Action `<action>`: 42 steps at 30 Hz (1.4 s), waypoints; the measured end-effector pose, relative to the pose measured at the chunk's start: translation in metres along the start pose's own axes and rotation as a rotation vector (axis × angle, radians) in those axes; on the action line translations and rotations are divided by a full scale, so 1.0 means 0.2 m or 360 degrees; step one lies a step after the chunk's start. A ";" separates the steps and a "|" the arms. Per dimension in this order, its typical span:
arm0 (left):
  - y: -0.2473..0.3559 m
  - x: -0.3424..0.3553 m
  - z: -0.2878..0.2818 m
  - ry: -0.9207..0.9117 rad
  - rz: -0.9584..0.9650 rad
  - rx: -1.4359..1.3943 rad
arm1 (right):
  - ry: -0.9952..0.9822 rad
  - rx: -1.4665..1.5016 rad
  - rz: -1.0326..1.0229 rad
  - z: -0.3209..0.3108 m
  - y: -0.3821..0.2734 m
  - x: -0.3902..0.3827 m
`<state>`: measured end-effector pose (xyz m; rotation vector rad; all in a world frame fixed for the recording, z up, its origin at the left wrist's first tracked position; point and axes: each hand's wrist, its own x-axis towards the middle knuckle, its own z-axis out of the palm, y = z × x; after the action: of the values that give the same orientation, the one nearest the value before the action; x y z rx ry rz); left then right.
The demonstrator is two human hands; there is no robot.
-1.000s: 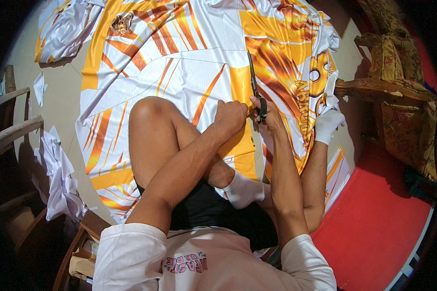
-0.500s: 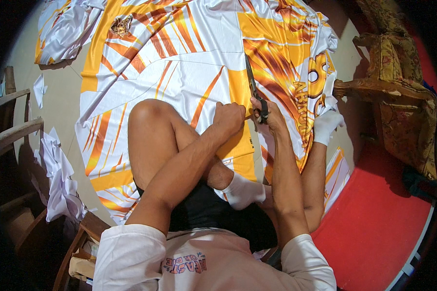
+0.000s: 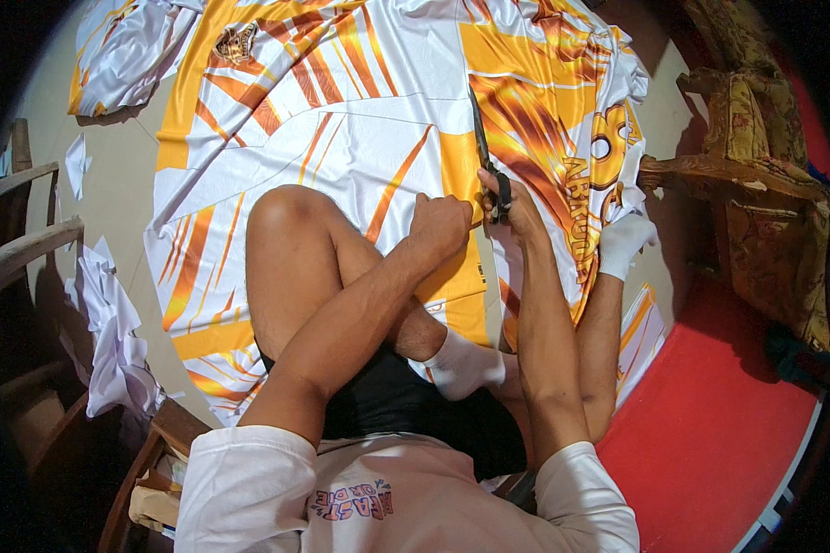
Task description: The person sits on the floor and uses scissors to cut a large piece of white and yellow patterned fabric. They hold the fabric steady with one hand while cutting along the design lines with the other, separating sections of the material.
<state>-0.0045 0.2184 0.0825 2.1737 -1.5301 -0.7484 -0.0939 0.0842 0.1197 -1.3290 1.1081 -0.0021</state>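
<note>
A large spread of white, yellow and orange printed fabric [image 3: 369,157] lies on the floor around my crossed legs. My left hand [image 3: 441,221] is closed on the edge of its yellow band [image 3: 461,161], left of the cut. My right hand [image 3: 510,203] grips black-handled scissors [image 3: 480,124], their long blades pointing away from me along the border between the yellow band and the flame-patterned part [image 3: 535,138]. Below my hands the fabric is parted, with tile showing in the slit. The fingertips of my left hand are mostly hidden.
A folded printed fabric pile [image 3: 129,60] lies at back left. Wooden chair frames [image 3: 28,240] and white scraps [image 3: 111,332] are along the left. An upholstered carved chair [image 3: 756,221] and a red surface [image 3: 701,424] are at right.
My right hand and the scissors have shifted a little farther away from me, the blades reaching higher along the fabric. My left hand stays nearly in place on the yellow band.
</note>
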 end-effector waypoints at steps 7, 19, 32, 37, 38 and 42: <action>0.01 0.00 -0.01 -0.0015 -0.0005 -0.0026 | 0.0095 0.0180 0.0068 0.03 -0.03 0.00; -0.03 0.00 -0.22 -0.0244 -0.0131 -0.0021 | -0.0064 0.0158 0.0031 -0.04 0.03 -0.01; -1.66 -0.97 -0.32 0.0726 -0.1138 0.0888 | 0.1353 -0.1235 -0.0645 -0.73 0.64 -0.07; -1.33 -1.16 -0.33 0.0517 -0.1265 0.0637 | 0.1292 -0.1250 -0.0578 -0.82 0.82 -0.19; -1.32 -1.20 -0.32 0.0520 -0.1290 0.0656 | 0.1267 -0.1203 -0.0500 -0.79 0.81 -0.21; -1.28 -1.31 -0.20 0.0597 -0.1331 0.0700 | 0.1232 -0.1212 -0.0529 -0.81 0.85 -0.33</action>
<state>0.1401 0.5521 0.0197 3.0934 -0.5934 -0.1731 -0.3270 0.0529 0.0581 -2.2980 1.5939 -0.4045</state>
